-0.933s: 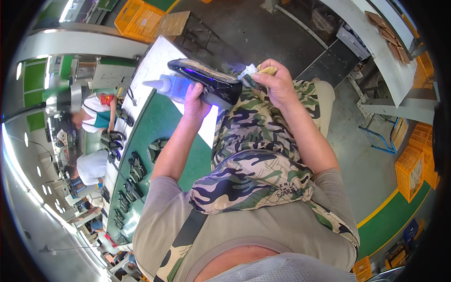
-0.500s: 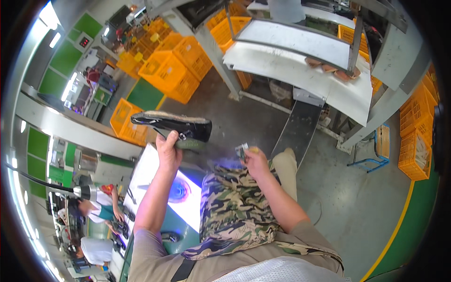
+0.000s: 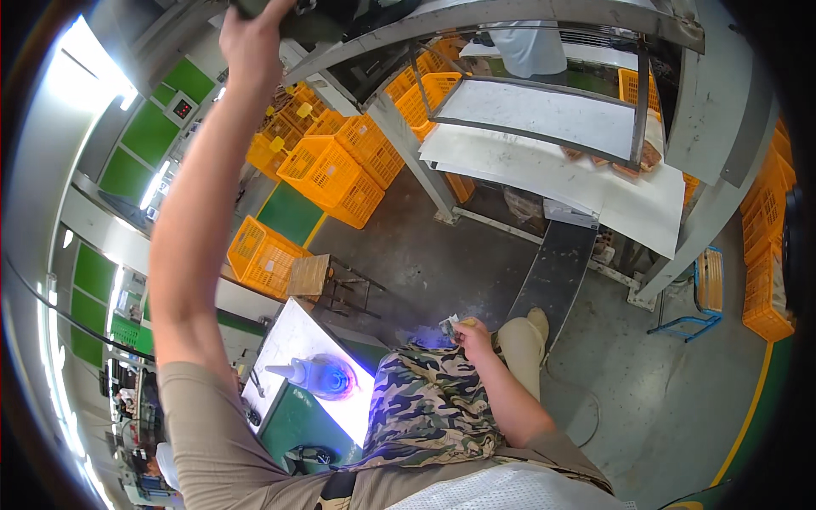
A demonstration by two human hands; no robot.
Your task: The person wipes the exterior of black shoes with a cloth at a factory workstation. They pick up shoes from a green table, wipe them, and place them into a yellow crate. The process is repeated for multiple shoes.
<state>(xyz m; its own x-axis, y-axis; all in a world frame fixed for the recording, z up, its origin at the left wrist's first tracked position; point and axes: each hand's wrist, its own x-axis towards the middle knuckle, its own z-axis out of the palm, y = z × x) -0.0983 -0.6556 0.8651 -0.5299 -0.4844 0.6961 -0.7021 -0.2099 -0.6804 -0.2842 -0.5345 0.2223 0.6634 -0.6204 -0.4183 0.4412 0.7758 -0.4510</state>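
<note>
My left arm reaches far up, and my left hand [image 3: 255, 38] is at the top edge, closed on a dark shoe [image 3: 327, 19] that the edge partly cuts off. Low in front of my camouflage apron [image 3: 433, 395], my right hand [image 3: 476, 338] is closed around a small crumpled whitish piece [image 3: 449, 325], too small to name. A translucent bottle with a cone nozzle [image 3: 319, 376] lies or stands on the brightly lit white worktop [image 3: 293, 331], tinted blue by the light. Below it a black shoe [image 3: 310, 459] rests on the green surface.
A metal-framed rack with white boards [image 3: 544, 174] stands ahead, with brown pieces on its right end. Orange crates [image 3: 331, 178] are stacked at left and right. A wooden-topped stool [image 3: 308, 276] and a blue-framed chair [image 3: 705, 289] stand on the floor. A person [image 3: 523, 47] is beyond the rack.
My left hand has carried the black shoe up and forward to the top edge. The bottle and stool, previously hidden by my arm and the shoe, now show. My right hand keeps its small piece.
</note>
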